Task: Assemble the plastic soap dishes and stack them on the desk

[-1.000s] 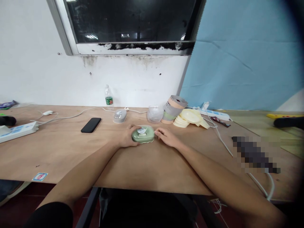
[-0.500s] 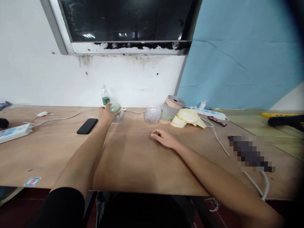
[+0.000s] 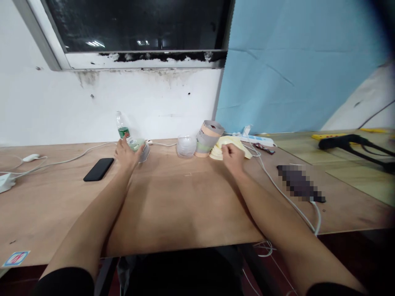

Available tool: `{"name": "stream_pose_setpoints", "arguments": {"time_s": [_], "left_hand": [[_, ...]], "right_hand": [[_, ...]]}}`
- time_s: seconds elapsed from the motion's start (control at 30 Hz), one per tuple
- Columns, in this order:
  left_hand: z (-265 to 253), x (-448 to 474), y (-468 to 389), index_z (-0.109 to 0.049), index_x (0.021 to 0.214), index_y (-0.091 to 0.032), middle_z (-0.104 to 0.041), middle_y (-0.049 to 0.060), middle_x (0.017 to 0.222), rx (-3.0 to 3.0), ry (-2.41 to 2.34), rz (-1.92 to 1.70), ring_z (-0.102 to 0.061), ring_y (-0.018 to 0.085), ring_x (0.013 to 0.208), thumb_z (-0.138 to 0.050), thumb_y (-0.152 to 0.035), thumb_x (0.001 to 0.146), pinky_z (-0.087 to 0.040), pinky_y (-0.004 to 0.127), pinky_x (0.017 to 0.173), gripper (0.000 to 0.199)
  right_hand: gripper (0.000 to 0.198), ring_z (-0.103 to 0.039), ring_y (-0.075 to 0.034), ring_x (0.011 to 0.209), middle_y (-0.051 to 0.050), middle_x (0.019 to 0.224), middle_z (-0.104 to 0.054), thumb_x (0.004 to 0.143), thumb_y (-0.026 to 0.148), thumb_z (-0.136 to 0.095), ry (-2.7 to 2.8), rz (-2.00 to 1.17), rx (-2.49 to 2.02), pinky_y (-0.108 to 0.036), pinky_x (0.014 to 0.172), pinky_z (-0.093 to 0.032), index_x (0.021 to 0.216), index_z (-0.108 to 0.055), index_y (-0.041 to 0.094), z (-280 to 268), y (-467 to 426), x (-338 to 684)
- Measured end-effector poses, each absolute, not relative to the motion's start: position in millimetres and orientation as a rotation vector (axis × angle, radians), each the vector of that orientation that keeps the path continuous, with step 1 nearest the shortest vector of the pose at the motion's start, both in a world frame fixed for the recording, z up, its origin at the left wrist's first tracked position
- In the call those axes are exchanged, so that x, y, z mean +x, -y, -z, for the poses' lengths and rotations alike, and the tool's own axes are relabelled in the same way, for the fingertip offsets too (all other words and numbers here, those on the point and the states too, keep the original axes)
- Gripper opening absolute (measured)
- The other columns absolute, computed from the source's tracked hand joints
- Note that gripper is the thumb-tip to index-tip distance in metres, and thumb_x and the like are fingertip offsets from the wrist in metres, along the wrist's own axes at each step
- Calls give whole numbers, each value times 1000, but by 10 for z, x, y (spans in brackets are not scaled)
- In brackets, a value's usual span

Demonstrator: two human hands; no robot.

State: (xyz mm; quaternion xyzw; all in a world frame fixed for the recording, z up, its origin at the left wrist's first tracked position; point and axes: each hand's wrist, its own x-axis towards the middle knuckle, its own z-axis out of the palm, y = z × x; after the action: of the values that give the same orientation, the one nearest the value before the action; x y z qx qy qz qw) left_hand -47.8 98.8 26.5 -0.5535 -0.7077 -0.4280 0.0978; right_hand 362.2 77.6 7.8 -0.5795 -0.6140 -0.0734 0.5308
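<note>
At the back left of the table, my left hand (image 3: 126, 155) spans a pale green, see-through round bowl-like piece (image 3: 136, 144), thumb on one side and fingers on the other. Just right of it and partly hidden by the hand is a clear plastic bowl (image 3: 145, 154). My right hand (image 3: 233, 157) is at the pale yellow stack of thin pieces (image 3: 217, 153), its fingers curled against the near side. Whatever is between those fingers is hidden. Between the hands stand clear plastic bowls (image 3: 186, 146) and a tilted grey-and-peach cylinder (image 3: 207, 137).
A plastic bottle (image 3: 122, 126) with a green label stands behind my left hand. The black phone (image 3: 98, 169) lies to its left. White power strips (image 3: 261, 141) and cables lie along the table, and a blurred dark object (image 3: 300, 183) is at the right.
My right hand has moved away from me and to the right, from bare table to the yellow stack. My left hand's fingers have spread around the green piece. The view has turned right.
</note>
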Motion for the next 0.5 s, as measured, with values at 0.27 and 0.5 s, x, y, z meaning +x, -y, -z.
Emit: {"name": "stream_pose_setpoints", "arguments": {"time_s": [0.27, 0.5], "left_hand": [[0, 1, -240, -50, 132, -19, -42, 17, 143, -2390, 1365, 855, -33, 35, 136, -54, -48, 86, -28, 51, 109, 54], [216, 20, -235, -57, 125, -20, -53, 13, 132, -2721, 1405, 604, -51, 32, 117, -52, -51, 88, -42, 49, 96, 48]], "right_hand": [[31, -54, -24, 96, -11, 100, -57, 70, 16, -46, 1065, 312, -1600, -41, 91, -42, 99, -58, 16, 173, -1040, 4458], [33, -49, -25, 110, -11, 113, -47, 66, 13, -53, 1333, 194, -1647, -41, 97, -41, 97, -59, 20, 290, -1109, 4318]]}}
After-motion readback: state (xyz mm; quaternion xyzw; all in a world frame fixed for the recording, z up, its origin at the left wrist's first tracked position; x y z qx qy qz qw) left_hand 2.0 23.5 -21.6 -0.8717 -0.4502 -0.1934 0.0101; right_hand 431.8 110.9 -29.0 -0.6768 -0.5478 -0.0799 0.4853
